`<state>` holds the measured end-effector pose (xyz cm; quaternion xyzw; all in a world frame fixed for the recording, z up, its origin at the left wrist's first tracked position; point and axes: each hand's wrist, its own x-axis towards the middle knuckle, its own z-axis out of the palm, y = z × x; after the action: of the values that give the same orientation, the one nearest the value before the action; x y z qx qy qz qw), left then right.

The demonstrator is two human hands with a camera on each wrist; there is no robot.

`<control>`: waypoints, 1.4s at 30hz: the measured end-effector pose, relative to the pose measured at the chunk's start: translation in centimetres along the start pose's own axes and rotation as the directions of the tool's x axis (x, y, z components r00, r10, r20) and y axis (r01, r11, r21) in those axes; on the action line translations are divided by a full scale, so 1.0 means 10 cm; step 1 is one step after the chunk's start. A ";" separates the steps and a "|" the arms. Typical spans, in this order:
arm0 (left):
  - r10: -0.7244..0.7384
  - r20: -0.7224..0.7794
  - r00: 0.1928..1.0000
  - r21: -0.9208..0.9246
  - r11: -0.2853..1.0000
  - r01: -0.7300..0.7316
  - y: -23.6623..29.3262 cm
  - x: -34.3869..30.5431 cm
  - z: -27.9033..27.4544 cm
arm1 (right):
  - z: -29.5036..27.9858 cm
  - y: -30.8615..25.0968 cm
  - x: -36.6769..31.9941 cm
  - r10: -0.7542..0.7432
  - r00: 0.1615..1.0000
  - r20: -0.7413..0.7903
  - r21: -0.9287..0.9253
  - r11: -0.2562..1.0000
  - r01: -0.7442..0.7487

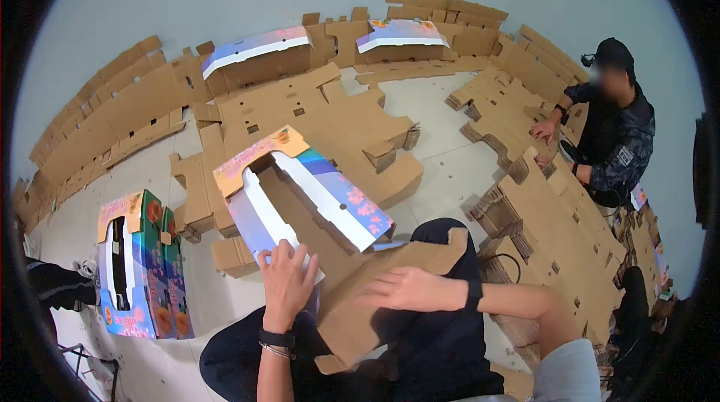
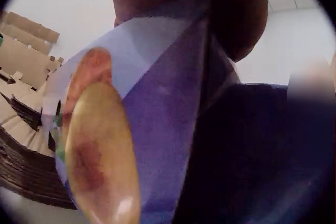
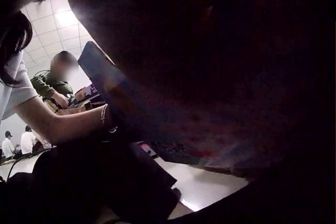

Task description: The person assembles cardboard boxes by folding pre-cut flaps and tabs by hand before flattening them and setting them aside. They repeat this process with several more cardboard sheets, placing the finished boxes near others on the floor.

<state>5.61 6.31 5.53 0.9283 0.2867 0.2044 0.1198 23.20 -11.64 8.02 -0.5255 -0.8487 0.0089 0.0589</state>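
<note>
A partly folded printed box (image 1: 322,184) with a long opening lies tilted over the lap, its brown inside flap (image 1: 405,263) spread toward the body. My left hand (image 1: 289,282) rests on the box's near left edge, fingers bent over the white and purple border. In the left wrist view, the purple printed side (image 2: 163,108) fills the middle, with fingers above it. My right hand (image 1: 412,289) lies flat on the brown flap, fingers extended to the left. The right wrist view is mostly dark, with a printed panel (image 3: 173,113) close by.
Two folded printed boxes (image 1: 142,274) stand at the left. Stacks of flat brown cardboard (image 1: 562,244) lie at the right, and more (image 1: 300,117) lie ahead. A person (image 1: 615,117) sits at the right with hands on cardboard. Cardboard sheets line the wall.
</note>
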 end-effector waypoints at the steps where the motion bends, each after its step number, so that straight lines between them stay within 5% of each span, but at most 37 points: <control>1: 0.003 -0.003 1.000 -0.001 1.000 -0.003 0.04 0.01 -0.03 | -0.08 0.06 -0.03 0.002 1.000 0.000 -0.004 1.000 -0.002; 10: -0.074 -0.136 0.988 -0.344 0.939 0.023 0.06 -0.05 -0.37 | -0.86 0.42 -0.17 -0.119 0.976 -0.185 -0.422 0.906 0.031; 11: -0.075 -0.134 0.988 -0.339 0.940 0.025 0.00 -0.08 -0.40 | -0.96 0.55 -0.20 -0.088 0.972 -0.218 -0.446 0.895 -0.019; 13: -0.098 -0.361 0.927 -0.249 0.969 0.006 -0.14 -0.11 -0.46 | -1.20 0.95 -0.38 0.026 0.968 -0.249 -0.462 0.875 -0.142; 15: -0.180 -0.332 0.926 -0.322 0.944 0.068 -0.22 -0.15 -0.50 | -1.26 1.43 -0.68 0.221 0.918 -0.329 -0.480 0.798 -0.364; 18: -0.345 -0.358 0.867 -0.455 0.876 0.161 -0.28 -0.10 -0.45 | -1.01 2.12 -1.38 0.540 0.644 -0.542 -0.253 0.626 -0.738; 19: -0.349 -0.363 0.864 -0.461 0.873 0.159 -0.27 -0.10 -0.45 | -0.86 2.38 -1.70 0.773 0.284 -0.567 0.352 0.539 -0.765; 20: -0.322 -0.287 0.902 -0.356 0.910 0.211 -0.26 -0.11 -0.47 | -0.75 2.59 -1.91 0.941 -0.035 -0.335 0.832 0.278 -0.480; 21: -0.301 -0.200 0.933 -0.241 0.938 0.251 -0.25 -0.13 -0.47 | -0.75 2.71 -2.01 0.942 -0.031 -0.335 0.831 0.280 -0.481; 23: -0.256 -0.093 0.962 -0.109 0.963 0.246 -0.30 -0.20 -0.28 | -0.74 2.82 -2.19 0.865 0.146 -0.480 0.715 0.482 -0.507; 25: -0.205 0.020 0.979 0.019 0.979 0.204 -0.39 -0.32 -0.06 | -0.88 2.46 -1.59 0.867 0.358 -0.348 0.723 0.491 -0.487; 27: -0.109 0.485 0.868 0.101 0.993 0.068 -0.50 -0.46 0.09 | -0.65 2.31 -0.97 0.826 0.511 -0.238 0.779 0.476 -0.408; 28: -0.106 0.485 0.868 0.105 0.993 0.062 -0.48 -0.47 0.13 | -0.54 2.16 -0.64 0.768 0.611 -0.192 0.668 0.559 -0.492; 31: -0.200 0.593 0.780 0.056 0.977 0.207 -0.44 -0.49 0.19 | -0.23 1.88 0.20 0.483 0.865 -0.132 0.261 0.859 -0.440; 34: -0.061 0.341 0.938 0.015 0.998 0.060 -0.47 -0.52 0.24 | 0.19 1.78 0.74 0.425 0.904 -0.034 0.143 0.898 -0.417; 36: -0.075 0.369 0.926 0.069 0.996 0.054 -0.47 -0.56 0.28 | 0.29 1.73 0.97 0.515 0.847 0.132 -0.018 0.855 -0.518; 41: -0.088 0.499 0.862 0.022 0.996 0.089 -0.49 -0.53 0.38 | 0.63 1.82 0.99 0.486 0.874 0.011 -0.120 0.868 -0.481; 42: -0.051 0.437 0.898 0.020 0.999 0.047 -0.51 -0.54 0.43 | 0.60 1.82 0.94 0.450 0.893 -0.036 -0.093 0.888 -0.451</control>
<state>0.98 6.81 -1.71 0.9435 0.2764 -0.0133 0.1820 34.57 5.17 1.48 -0.7101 -0.7028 -0.0233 0.0349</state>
